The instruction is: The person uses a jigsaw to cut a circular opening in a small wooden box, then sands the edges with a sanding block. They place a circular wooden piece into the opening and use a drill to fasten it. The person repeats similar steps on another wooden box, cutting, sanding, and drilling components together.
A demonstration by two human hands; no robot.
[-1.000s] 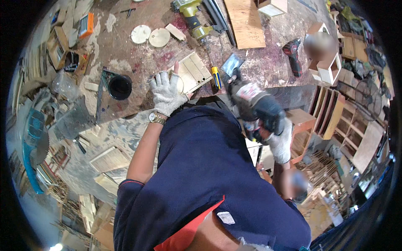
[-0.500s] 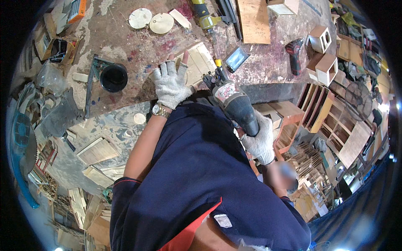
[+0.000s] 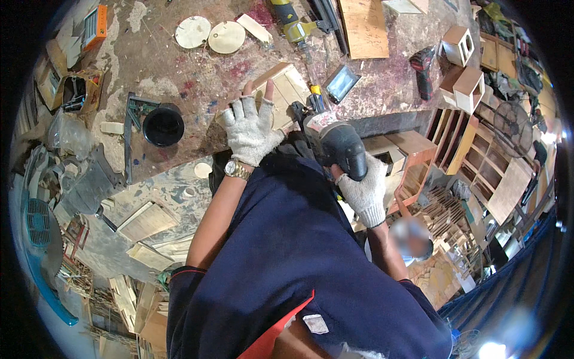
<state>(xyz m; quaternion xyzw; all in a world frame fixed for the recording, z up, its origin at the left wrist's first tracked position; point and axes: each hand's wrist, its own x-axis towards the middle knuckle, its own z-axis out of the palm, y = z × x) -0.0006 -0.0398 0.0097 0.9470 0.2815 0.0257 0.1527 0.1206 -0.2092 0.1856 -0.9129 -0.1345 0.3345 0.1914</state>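
My left hand (image 3: 251, 133), in a white knit glove with bare fingertips, lies with fingers spread on a pale wooden panel (image 3: 288, 90) at the bench's near edge. A watch is on that wrist. My right hand (image 3: 366, 190), gloved likewise, is wrapped round the rear of a black power tool (image 3: 344, 145) with a rounded body. The tool's front end is at the panel's right side, close to the edge. Its exact kind and its contact with the wood are hidden. A blue-screened phone-like object (image 3: 342, 84) lies just beyond the tool.
A black bowl (image 3: 162, 126) sits left of my left hand, beside a metal square (image 3: 128, 137). Round wooden discs (image 3: 226, 37), a yellow-green power tool (image 3: 293, 23), a red-black drill (image 3: 423, 73) and small wooden boxes (image 3: 468, 87) lie farther off. Another person (image 3: 409, 239) is at lower right.
The black power tool has swung, its rear moving up and slightly left with my right hand. My left hand stays spread on the panel. The whole view has shifted a little.
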